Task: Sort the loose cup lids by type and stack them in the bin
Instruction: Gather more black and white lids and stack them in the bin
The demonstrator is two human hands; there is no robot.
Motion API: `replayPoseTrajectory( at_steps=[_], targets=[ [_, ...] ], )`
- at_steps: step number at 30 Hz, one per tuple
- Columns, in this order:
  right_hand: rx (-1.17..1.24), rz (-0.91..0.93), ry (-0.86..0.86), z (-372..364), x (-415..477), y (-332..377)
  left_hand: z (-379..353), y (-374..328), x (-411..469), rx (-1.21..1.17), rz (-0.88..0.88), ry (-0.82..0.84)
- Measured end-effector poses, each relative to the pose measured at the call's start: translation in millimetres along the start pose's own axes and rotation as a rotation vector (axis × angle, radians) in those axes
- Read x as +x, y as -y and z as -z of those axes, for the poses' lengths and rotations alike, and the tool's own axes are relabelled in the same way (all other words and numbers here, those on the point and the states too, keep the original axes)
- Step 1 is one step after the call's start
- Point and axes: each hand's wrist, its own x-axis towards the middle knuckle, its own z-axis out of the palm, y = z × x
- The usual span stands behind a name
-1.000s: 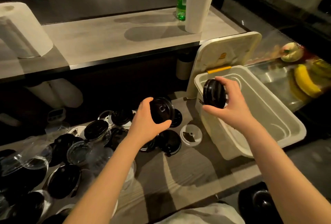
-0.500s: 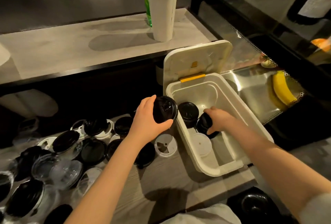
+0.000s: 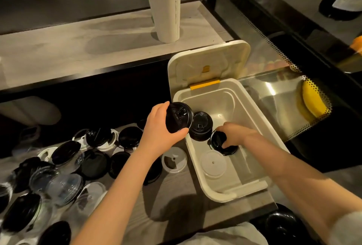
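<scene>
Gripping a black lid (image 3: 179, 117) by its rim in the left hand (image 3: 162, 133), raised at the left edge of the bin (image 3: 252, 103). Pinching a second black lid (image 3: 218, 141) in the right hand (image 3: 235, 134), low inside the bin beside a short black stack (image 3: 201, 125), with a white lid (image 3: 213, 164) flat nearby. Probably thin, light, springy plastic, slick on top: best taken across the rim, gently, to avoid buckling. Many more loose lids (image 3: 94, 164) on the table (image 3: 176, 195).

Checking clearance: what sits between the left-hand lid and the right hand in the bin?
Head view: a short stack of round black plastic lids, standing in the white plastic bin.
</scene>
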Motion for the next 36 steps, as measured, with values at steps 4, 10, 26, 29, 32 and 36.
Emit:
replayPoseTrajectory(
  at_steps=[4,10,26,29,32,36],
  targets=[
    [-0.169,-0.011,-0.037,-4,-1,7,-6,-12,4,0.030,-0.045,0.003],
    [0.743,0.047,-0.465,55,-34,21,-18,-30,15,0.150,-0.165,0.060],
    [0.758,-0.092,-0.449,35,24,29,-29,4,7,0.354,-0.062,0.169],
    [0.543,-0.156,-0.396,24,25,28,-31,5,7,0.373,-0.050,0.180],
    [0.462,-0.174,-0.389,26,26,29,-32,5,7,0.370,-0.040,0.178],
    [0.357,-0.218,-0.360,40,28,35,-33,4,6,0.380,-0.044,0.162]
  ],
)
